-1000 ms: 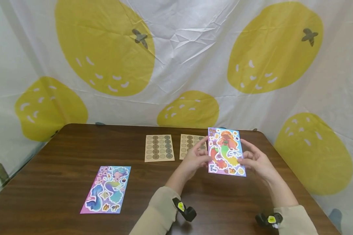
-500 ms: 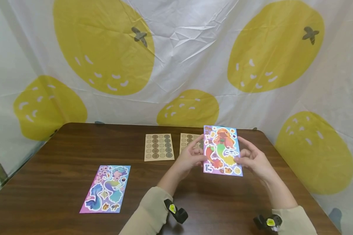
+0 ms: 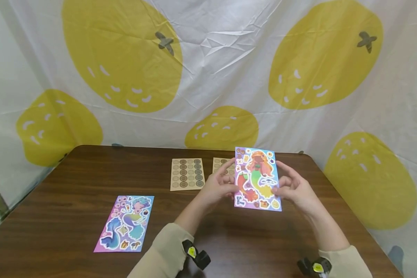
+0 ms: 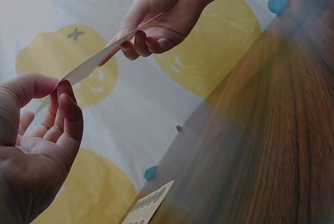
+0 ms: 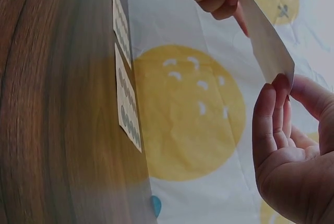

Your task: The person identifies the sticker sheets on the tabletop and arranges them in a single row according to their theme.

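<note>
A mermaid sticker sheet (image 3: 258, 179), with an orange-haired figure and a green-yellow tail, is held up above the table, its printed face toward the head camera. My left hand (image 3: 217, 187) pinches its left edge between thumb and fingers. On the opposite edge, my right hand (image 3: 296, 190) grips it the same way, thumb on the front. Both wrist views show the sheet's plain pale back, with the left hand (image 4: 42, 125) and the right hand (image 5: 297, 140) at its ends. A second mermaid sticker sheet (image 3: 125, 224), in blue and purple, lies flat on the table at the left.
Two tan sheets with rows of round stickers lie at the back of the brown table (image 3: 73, 173): one left tan sheet (image 3: 187, 174) in full view, and a right tan sheet (image 3: 219, 164) partly covered by the held sheet. A lemon-print curtain (image 3: 222, 77) hangs behind.
Both hands have carried the held sticker sheet a little to the left, keeping their grip on its edges. The sheets on the table have stayed where they were.
</note>
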Available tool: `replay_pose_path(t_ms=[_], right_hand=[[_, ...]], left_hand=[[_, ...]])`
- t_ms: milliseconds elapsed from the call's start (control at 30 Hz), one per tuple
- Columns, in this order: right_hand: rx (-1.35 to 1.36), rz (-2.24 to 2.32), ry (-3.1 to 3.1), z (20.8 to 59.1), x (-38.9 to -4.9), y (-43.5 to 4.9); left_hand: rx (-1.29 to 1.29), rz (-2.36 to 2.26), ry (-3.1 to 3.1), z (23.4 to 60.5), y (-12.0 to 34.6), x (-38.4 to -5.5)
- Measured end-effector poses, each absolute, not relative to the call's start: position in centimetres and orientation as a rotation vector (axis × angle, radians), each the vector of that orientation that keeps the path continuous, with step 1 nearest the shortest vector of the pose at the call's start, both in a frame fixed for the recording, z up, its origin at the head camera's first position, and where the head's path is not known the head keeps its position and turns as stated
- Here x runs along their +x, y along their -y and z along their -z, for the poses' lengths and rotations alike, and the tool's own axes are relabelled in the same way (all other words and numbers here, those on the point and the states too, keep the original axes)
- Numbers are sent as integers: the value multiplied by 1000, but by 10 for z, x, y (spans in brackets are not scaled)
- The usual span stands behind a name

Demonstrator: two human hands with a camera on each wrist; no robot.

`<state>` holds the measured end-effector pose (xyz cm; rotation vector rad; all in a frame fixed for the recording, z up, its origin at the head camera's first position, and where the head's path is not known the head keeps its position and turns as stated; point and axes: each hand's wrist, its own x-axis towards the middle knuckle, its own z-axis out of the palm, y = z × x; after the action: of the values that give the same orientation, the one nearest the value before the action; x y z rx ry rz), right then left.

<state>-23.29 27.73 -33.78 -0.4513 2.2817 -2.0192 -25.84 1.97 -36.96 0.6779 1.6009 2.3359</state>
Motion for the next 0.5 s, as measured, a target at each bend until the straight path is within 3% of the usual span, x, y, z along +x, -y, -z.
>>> replay_pose_path(t_ms=[500], right_hand=[[-478, 1980, -2321, 336, -224, -258]], left_hand=[[720, -2325, -1607, 367, 2, -249]])
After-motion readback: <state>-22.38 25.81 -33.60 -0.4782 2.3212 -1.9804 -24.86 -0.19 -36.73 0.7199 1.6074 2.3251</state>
